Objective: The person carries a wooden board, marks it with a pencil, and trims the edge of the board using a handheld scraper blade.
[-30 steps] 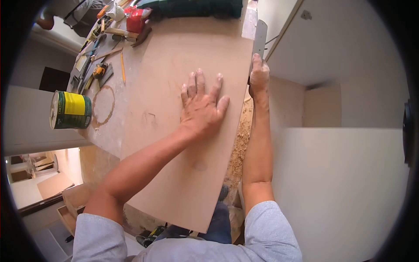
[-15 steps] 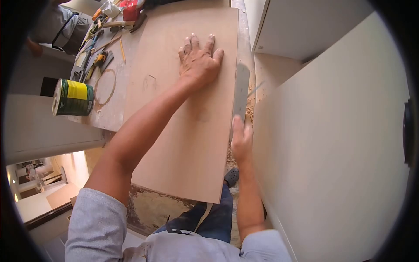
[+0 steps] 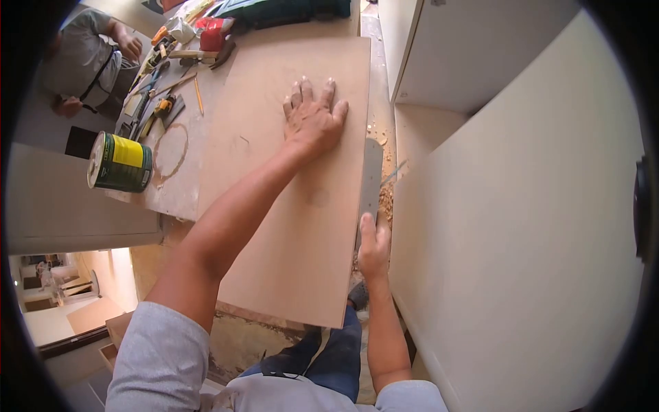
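My left hand (image 3: pixel 312 123) lies flat on a wide light-brown wooden board (image 3: pixel 274 226), fingers spread and dusty at the tips. Along the board's right edge, my right hand (image 3: pixel 374 247) is wrapped round what looks like a hand plane (image 3: pixel 371 175), its long grey metal side facing up. The thumb rests on top of the metal; the other fingers are mostly hidden beneath. A thin strip (image 3: pixel 395 172) sticks out to the right of the plane. Curled wood shavings (image 3: pixel 386 202) lie below it.
Left of the board, a worktable (image 3: pixel 182 185) carries a paint can (image 3: pixel 122 162), a pencil (image 3: pixel 198 95), a hammer (image 3: pixel 223 53) and several other tools. A large pale panel (image 3: pixel 522 226) stands close on my right. Another person (image 3: pixel 89 62) is at the upper left.
The plane and my right hand have moved back toward me along the board's edge. My left hand stays on the board. The view has tilted up, showing more of the other person.
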The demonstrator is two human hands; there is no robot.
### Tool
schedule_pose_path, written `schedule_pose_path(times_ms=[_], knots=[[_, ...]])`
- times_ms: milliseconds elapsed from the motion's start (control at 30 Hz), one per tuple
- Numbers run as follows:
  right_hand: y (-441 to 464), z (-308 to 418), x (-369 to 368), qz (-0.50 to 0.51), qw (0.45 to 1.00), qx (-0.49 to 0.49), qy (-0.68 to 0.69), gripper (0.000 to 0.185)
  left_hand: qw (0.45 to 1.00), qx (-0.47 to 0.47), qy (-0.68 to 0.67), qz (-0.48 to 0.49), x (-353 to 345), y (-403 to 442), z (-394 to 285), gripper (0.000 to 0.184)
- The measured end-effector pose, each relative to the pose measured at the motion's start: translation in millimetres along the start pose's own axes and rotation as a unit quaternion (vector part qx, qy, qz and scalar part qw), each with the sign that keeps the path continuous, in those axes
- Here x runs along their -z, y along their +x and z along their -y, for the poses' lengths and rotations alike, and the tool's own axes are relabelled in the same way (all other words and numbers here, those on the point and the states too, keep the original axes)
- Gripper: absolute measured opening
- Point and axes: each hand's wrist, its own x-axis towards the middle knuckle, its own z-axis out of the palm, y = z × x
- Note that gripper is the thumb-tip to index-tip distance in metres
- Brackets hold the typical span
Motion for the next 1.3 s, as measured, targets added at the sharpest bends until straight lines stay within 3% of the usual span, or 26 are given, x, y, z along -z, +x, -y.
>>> schedule_pose_path(times_ms=[300, 467, 533, 600, 700, 800, 867, 1000, 1067, 1133, 1200, 1300], knots=[[296.2, 16.5, -43.3, -0.029, 0.992, 0.119, -0.024, 0.047, 0.999, 0.001, 0.011, 0.043, 5.2, 5.3, -0.4, 0.068], [446.9, 18.8, -63.9, -0.037, 0.991, 0.117, -0.043, 0.049, 0.999, -0.001, 0.019, 0.051, 1.5, 7.7, 1.9, 0.068], [460.8, 34.6, -69.8, -0.016, 0.996, 0.082, 0.036, 0.048, 0.998, 0.002, 0.018, 0.054, 2.2, 8.3, 3.6, 0.068], [447.2, 32.3, -69.4, 0.005, 0.997, 0.031, 0.063, 0.047, 0.998, 0.004, 0.005, 0.055, 3.9, 6.7, 2.0, 0.067], [416.5, 23.1, -64.7, -0.040, 0.993, 0.102, 0.032, 0.047, 0.999, 0.000, 0.013, 0.048, 2.8, 5.6, 2.2, 0.067], [376.9, 31.2, -52.5, 0.021, 0.998, 0.055, 0.038, 0.045, 0.999, 0.004, 0.012, 0.045, 2.4, 6.5, 0.7, 0.066], [321.9, 14.4, -48.7, 0.016, 0.994, 0.100, 0.034, 0.045, 0.999, 0.006, 0.011, 0.031, 2.2, 7.3, -0.4, 0.066], [207.3, 25.7, -28.7, 0.030, 0.997, 0.072, -0.020, 0.046, 1.000, 0.001, 0.006, 0.018, -1.1, 3.5, 0.5, 0.066], [143.8, 16.7, -26.1, -0.019, 0.996, 0.090, -0.024, 0.044, 1.000, -0.015, 0.005, 0.004, 1.4, 6.9, -2.2, 0.066], [85.8, 20.8, -10.2, 0.040, 0.998, 0.016, -0.040, 0.042, 1.000, -0.012, 0.007, 0.004, 0.9, -2.1, 2.6, 0.066], [14.5, 11.4, 1.0, 0.025, 0.999, -0.020, -0.040, 0.039, 1.000, 0.000, -0.002, 0.012, 0.3, 1.4, 0.2, 0.067], [-48.6, -1.1, 10.5, 0.020, 1.000, -0.007, 0.007, 0.036, 1.000, 0.001, -0.010, -0.004, 0.0, -1.4, -0.5, 0.067]])
